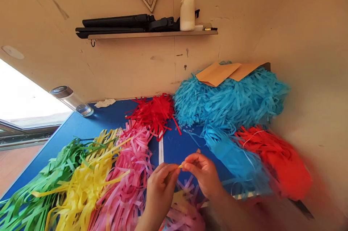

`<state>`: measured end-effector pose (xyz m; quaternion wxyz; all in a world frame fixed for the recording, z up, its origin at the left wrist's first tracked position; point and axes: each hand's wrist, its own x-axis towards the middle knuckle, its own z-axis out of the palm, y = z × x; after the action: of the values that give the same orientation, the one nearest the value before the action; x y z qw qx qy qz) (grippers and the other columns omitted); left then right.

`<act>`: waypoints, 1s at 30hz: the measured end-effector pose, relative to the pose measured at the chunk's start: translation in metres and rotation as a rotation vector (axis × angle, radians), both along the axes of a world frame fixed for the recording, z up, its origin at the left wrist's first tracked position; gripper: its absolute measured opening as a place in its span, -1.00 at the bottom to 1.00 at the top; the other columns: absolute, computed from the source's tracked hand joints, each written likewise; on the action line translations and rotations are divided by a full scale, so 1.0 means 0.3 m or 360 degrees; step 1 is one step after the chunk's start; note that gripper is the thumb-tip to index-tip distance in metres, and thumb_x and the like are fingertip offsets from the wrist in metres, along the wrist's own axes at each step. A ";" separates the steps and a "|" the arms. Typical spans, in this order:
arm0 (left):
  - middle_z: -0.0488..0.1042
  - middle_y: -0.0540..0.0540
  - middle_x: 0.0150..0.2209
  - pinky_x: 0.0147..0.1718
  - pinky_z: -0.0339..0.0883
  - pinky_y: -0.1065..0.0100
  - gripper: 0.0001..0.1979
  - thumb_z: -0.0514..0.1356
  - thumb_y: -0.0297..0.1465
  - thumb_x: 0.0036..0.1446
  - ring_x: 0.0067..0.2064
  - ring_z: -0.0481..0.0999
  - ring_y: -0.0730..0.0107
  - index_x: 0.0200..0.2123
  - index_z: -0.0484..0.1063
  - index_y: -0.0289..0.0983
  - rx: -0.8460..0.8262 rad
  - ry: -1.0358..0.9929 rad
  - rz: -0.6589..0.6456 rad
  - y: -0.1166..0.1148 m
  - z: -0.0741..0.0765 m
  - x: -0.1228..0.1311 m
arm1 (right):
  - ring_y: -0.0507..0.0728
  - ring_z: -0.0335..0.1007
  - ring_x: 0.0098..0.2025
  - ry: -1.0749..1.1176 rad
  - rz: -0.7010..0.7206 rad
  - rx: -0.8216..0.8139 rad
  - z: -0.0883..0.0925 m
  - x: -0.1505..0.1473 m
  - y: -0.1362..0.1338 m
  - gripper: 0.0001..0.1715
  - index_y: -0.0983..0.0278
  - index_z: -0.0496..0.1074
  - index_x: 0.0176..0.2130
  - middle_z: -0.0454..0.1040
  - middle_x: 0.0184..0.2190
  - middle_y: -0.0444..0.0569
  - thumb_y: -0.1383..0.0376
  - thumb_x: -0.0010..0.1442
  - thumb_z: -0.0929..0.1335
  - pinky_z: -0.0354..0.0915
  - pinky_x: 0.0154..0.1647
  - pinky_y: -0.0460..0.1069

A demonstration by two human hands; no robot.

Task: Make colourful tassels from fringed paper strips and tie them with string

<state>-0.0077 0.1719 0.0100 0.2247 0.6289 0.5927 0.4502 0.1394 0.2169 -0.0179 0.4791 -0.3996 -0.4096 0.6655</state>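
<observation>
Yellow piece (180, 166); between fingers (171, 168)

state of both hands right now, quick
Left hand: closed, fingertips pinching a small yellow piece.
Right hand: closed, fingertips pinching the same yellow piece.

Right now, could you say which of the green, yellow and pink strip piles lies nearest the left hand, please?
The pink pile, right beside the left hand; the yellow pile lies beyond it, the green pile farthest.
</observation>
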 end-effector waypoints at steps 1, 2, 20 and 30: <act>0.51 -0.02 -0.49 -0.53 0.32 0.48 -0.78 0.15 -0.31 0.24 -0.51 0.47 0.47 -0.36 0.56 -0.22 0.0009 0.0014 -0.0006 -0.001 -0.001 0.004 | 0.13 0.51 -0.39 -0.0027 0.0000 0.0024 0.001 0.002 -0.005 -0.62 0.25 0.49 -0.39 0.58 -0.43 -0.05 0.04 -0.07 0.56 0.43 -0.26 0.03; 0.51 -0.02 -0.49 -0.53 0.33 0.49 -0.79 0.15 -0.32 0.24 -0.51 0.47 0.47 -0.36 0.56 -0.22 0.0023 0.0031 -0.0007 -0.001 -0.003 0.008 | 0.13 0.51 -0.39 -0.0067 0.0001 0.0058 0.000 0.005 -0.010 -0.63 0.24 0.50 -0.40 0.58 -0.43 -0.05 0.03 -0.05 0.54 0.43 -0.26 0.03; 0.57 -0.01 -0.52 -0.54 0.39 0.51 -0.83 0.32 -0.24 0.09 -0.52 0.54 0.45 -0.44 0.55 -0.20 0.0043 -0.0004 -0.0219 0.007 -0.005 -0.015 | 0.07 0.37 -0.37 -0.0090 0.0222 0.0249 0.001 0.041 -0.022 -0.68 0.25 0.49 -0.49 0.47 -0.46 -0.10 0.07 0.03 0.51 0.30 -0.27 -0.04; 0.59 0.00 -0.39 -0.11 0.53 0.30 -0.89 0.23 -0.49 0.17 -0.31 0.61 0.42 -0.32 0.54 -0.19 0.0601 0.0204 -0.0167 0.003 -0.006 0.017 | 0.12 0.47 -0.28 -0.0361 0.0043 0.0412 0.018 0.066 -0.063 -0.78 0.22 0.53 -0.39 0.57 -0.36 -0.05 0.13 0.18 0.43 0.35 -0.20 -0.03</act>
<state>-0.0025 0.1727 0.0081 0.0879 0.7171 0.4774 0.5001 0.1592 0.1980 -0.0126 0.4683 -0.4016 -0.5487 0.5642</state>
